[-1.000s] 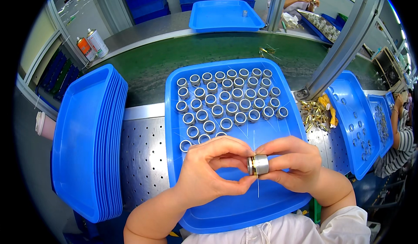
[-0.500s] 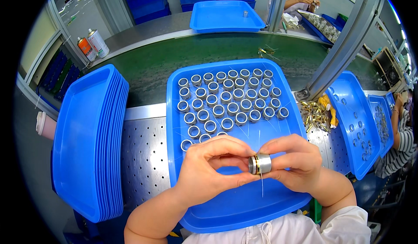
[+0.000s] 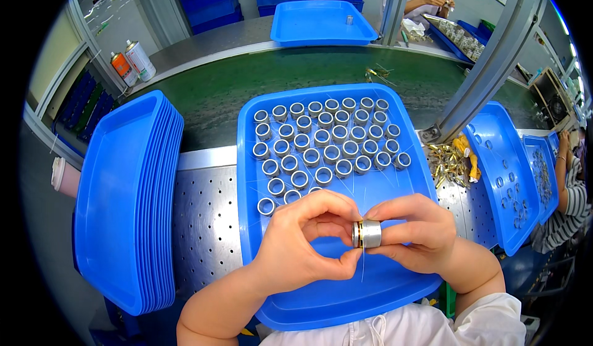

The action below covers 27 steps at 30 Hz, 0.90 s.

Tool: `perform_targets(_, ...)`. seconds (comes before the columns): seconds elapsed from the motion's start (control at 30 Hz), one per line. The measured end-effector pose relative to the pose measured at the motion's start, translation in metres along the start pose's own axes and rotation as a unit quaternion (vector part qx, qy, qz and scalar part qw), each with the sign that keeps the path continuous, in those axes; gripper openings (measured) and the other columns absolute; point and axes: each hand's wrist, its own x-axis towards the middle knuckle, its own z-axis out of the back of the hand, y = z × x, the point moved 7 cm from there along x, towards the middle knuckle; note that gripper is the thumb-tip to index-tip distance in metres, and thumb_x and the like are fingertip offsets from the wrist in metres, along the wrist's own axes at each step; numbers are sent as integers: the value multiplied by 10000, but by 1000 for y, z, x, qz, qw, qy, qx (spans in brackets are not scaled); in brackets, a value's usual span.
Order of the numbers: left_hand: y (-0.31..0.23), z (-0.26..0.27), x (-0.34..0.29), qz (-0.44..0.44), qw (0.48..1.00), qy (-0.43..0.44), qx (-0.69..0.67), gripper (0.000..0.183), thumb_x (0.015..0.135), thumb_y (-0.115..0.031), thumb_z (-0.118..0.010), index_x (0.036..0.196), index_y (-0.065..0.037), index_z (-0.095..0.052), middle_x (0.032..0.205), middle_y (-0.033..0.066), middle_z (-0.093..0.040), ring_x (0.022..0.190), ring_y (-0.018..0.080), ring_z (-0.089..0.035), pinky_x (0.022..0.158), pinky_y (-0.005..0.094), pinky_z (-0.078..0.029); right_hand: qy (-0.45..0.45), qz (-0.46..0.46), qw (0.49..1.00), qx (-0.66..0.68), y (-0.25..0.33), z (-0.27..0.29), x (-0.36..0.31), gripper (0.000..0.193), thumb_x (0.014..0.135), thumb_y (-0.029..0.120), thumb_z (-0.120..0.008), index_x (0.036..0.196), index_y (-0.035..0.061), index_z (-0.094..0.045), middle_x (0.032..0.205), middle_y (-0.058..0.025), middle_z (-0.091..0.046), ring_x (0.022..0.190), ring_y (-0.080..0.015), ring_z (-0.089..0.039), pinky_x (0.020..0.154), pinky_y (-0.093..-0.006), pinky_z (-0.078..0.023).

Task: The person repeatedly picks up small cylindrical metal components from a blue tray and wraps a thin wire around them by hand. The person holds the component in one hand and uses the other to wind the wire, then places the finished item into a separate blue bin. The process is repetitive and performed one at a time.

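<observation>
Over the near part of a blue tray (image 3: 346,306), both my hands are at a short silvery metal sleeve (image 3: 372,233), held on its side. A gold-coloured band rings its left end, and a thin wire hangs down from it. My right hand (image 3: 420,232) pinches the sleeve's right side between thumb and fingers. My left hand (image 3: 296,235) is curled at the banded end, its fingertips against the far side and its thumb low near the wire. Several rows of similar metal rings (image 3: 321,138), many with fine wires, stand in the tray beyond my hands.
A tall stack of blue trays (image 3: 123,204) stands at the left. On the right are loose gold-coloured parts (image 3: 450,165), a slanted metal post (image 3: 488,62) and another blue tray (image 3: 503,179). A green conveyor belt (image 3: 213,108) runs behind. Co-workers sit at far right and back right.
The sleeve has shifted slightly left and turned a little in my fingers. My left thumb has dropped lower, and the wire now hangs further left.
</observation>
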Motion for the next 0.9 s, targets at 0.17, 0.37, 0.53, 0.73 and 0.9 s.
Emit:
perform_targets(0.17, 2, 1, -1, -4, 1000, -7, 10, 423, 558, 130, -717, 939, 32, -564, 996, 131, -549, 906, 176, -600, 775, 307, -555, 10, -14, 1000, 12, 0, 1, 1, 242, 649, 25, -771, 871, 47, -676, 991, -121, -623, 794, -224, -640, 664, -281, -533)
perform_targets(0.37, 1, 1, -1, -3, 1000, -11, -8, 352, 636, 94, -733, 948, 29, -584, 993, 91, -566, 867, 146, -621, 782, 262, -549, -18, -6, 1000, 15, -1, 2, -2, 246, 648, 10, -770, 873, 41, -676, 985, -120, -623, 792, -218, -639, 657, -277, -533)
perform_targets(0.53, 2, 3, -2, 11, 1000, -11, -2, 346, 636, 84, -742, 941, 29, -590, 985, 87, -575, 857, 151, -632, 785, 263, -549, 1, -33, 999, 35, -3, 2, -1, 237, 647, 4, -771, 861, 43, -678, 977, -117, -627, 797, -214, -639, 656, -275, -533)
perform_targets(0.73, 2, 4, -1, 17, 1000, -11, -6, 376, 631, 65, -758, 962, 28, -583, 993, 91, -579, 865, 156, -633, 783, 271, -547, -7, -41, 998, 43, -2, 3, 2, 220, 640, 11, -779, 836, 41, -681, 970, -116, -631, 806, -214, -638, 667, -276, -531)
perform_targets(0.9, 2, 6, 0, 53, 997, -26, -54, 431, 653, 61, -746, 1038, 32, -555, 996, 105, -586, 880, 167, -633, 811, 294, -537, -26, -40, 999, 6, -1, 7, 2, 218, 637, 24, -785, 829, 40, -682, 966, -109, -633, 823, -215, -636, 674, -281, -531)
